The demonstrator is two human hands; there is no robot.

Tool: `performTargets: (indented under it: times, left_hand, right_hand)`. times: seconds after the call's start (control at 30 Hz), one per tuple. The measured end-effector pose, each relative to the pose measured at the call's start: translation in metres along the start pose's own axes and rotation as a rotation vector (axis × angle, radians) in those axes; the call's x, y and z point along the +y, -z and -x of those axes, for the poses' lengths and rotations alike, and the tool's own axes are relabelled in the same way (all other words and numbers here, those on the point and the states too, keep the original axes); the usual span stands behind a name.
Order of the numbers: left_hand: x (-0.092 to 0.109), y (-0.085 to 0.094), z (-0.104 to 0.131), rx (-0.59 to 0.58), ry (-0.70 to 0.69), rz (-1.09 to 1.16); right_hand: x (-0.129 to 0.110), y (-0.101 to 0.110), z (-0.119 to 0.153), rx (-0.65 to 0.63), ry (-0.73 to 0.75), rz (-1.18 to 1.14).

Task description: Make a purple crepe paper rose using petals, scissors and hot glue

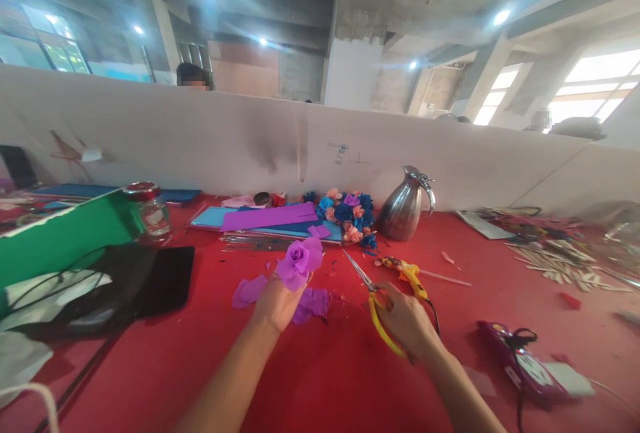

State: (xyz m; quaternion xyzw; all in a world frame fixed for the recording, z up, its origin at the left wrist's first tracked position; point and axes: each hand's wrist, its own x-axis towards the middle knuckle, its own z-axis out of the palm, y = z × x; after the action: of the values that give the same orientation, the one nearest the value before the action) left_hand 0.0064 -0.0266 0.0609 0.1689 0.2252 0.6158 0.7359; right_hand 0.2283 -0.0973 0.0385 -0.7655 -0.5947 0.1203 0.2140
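Note:
A purple paper flower [299,261] with a rolled centre and rounded outer petals is held up in my left hand [280,300], whose fingers are closed beneath it and mostly hidden. Below and beside that hand lie loose purple paper petals [311,304]. My right hand [404,316] is closed on the yellow handles of a pair of scissors [369,280]. The blades point away and to the left, toward the flower but apart from it. Just past the right hand, a yellow glue gun [411,277] rests on the red table [320,380] with a glue stick at its back.
Behind the flower lie purple paper strips [270,217] on blue sheets, and a cluster of finished paper flowers [353,213]. A steel jug [404,210] stands near the white partition [225,133]. At left are a glass jar [151,213] and black tablet [167,280]; at right, a power strip [525,363].

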Motion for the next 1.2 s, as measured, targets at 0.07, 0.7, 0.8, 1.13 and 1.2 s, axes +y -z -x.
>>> performTargets:
  times: [0.07,0.7,0.8,1.13,1.2]
  left_hand:
    - [-0.001,-0.001,0.000,-0.030,-0.018,-0.020]
    - [-0.024,0.014,-0.005,0.027,-0.191,-0.317]
    - [-0.028,0.014,-0.002,0.053,-0.224,-0.432]
    - [-0.036,0.010,0.008,0.035,-0.258,-0.678]
    - [-0.033,0.012,0.006,0.046,-0.296,-0.715]
  right_hand:
    - [0.003,0.002,-0.007,-0.049,-0.013,0.178]
    - [-0.091,-0.036,-0.026,-0.296,0.110,-1.326]
    - [-0.089,-0.046,-0.023,-0.281,-0.029,-1.479]
    - [-0.080,-0.050,-0.024,-0.235,-0.193,-1.639]
    - [-0.078,-0.050,-0.026,-0.227,-0.189,-1.641]
